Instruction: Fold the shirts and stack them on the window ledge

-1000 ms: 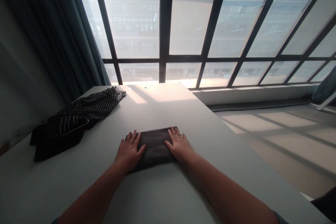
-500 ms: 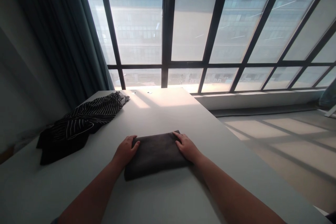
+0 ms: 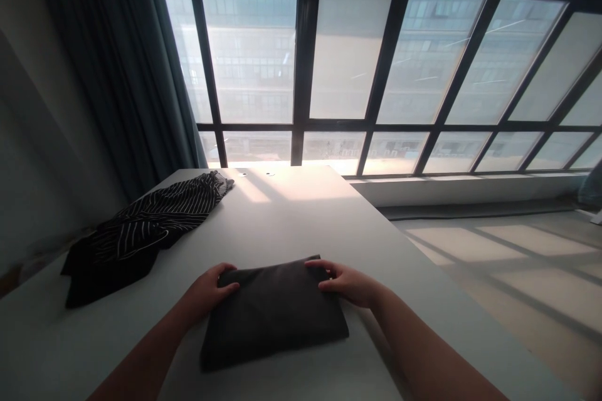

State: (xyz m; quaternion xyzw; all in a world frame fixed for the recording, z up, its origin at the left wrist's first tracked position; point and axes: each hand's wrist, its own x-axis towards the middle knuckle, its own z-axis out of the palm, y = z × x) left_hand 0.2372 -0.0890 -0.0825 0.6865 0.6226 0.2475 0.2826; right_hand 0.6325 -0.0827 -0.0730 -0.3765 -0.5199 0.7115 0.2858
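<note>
A dark grey folded cloth (image 3: 277, 316), probably a garment, lies before me on the white table (image 3: 282, 225). My left hand (image 3: 211, 291) is closed on its far left corner, thumb on top and the other fingers curled over the far edge. At the far right corner, my right hand (image 3: 345, 282) grips the cloth, its fingers reaching over the far edge and its thumb resting on the upper face. The cloth's near edge faces me, uncovered by either hand.
To the left on the table lies a rumpled black garment with white stripes (image 3: 150, 225). A dark curtain (image 3: 117, 75) hangs behind it. Large framed windows (image 3: 348, 62) stand beyond the table, and sunlit floor (image 3: 508, 263) is off its right edge.
The folded cloth has come nearer to me and looks larger. My right hand now sits at its far right corner, leaving more of the right side uncovered. The view has tilted up slightly.
</note>
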